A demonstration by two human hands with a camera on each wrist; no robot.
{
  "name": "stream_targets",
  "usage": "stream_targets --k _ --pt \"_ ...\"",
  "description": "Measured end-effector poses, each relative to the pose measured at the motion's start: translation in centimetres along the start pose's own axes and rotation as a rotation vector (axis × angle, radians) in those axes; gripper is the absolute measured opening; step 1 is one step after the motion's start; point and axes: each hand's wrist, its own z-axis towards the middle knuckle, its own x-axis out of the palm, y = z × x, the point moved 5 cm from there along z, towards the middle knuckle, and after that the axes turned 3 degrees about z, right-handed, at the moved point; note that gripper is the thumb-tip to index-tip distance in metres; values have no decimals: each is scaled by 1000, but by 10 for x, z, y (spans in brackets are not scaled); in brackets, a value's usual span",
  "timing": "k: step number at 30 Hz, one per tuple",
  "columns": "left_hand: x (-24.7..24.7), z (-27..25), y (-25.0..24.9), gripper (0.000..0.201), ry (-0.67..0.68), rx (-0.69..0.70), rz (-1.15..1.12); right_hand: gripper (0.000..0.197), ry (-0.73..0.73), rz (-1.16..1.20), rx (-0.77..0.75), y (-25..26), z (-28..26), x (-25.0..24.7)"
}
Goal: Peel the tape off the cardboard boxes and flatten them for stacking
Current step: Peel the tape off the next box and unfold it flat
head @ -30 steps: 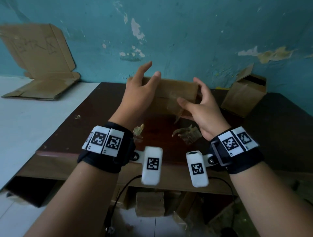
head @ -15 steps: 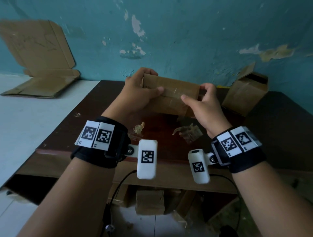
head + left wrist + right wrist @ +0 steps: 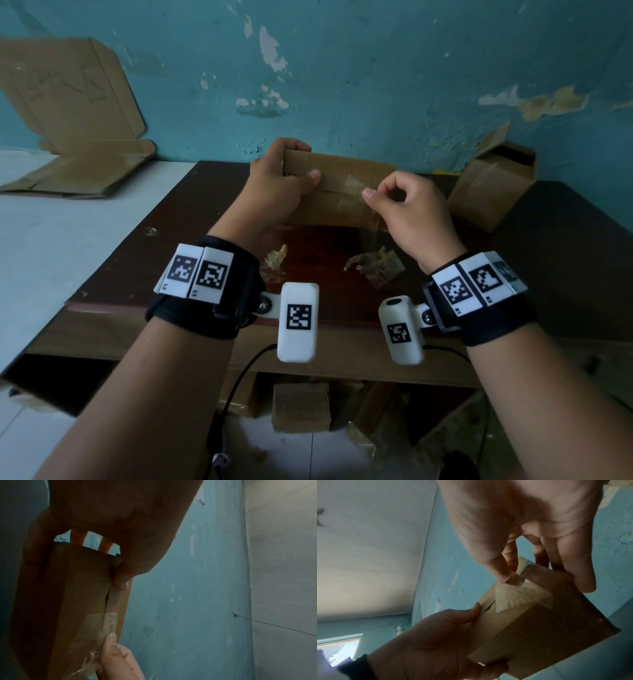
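box [image 3: 339, 192] far side hidden | boxes [image 3: 301, 406] under table perhaps blurred

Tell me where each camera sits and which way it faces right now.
Head: above, looking down at the table; both forearms, left hand gripping the held box, right hand pinching the tape.
Left wrist: under the left palm, along the box toward the blue wall.
Right wrist: under the right palm, at the tape corner, left hand below.
Shared: all three show box and tape.
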Motion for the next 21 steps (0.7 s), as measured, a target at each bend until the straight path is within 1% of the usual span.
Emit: stream_targets --k 3,7,13,17,21 --pt "-4 3 3 31 -15 -8 37 27 24 -37 -11 1 0 1" --pt "-7 3 4 29 -3 -27 47 28 35 -51 1 1 1 1" --pt "-11 0 4 27 -4 -26 14 29 63 -74 -15 -2 4 -3" --pt "-15 0 4 24 15 -27 -26 28 103 31 24 -7 8 -7" --pt "-19 -2 5 23 31 -68 -49 27 170 248 156 -10 8 -8"
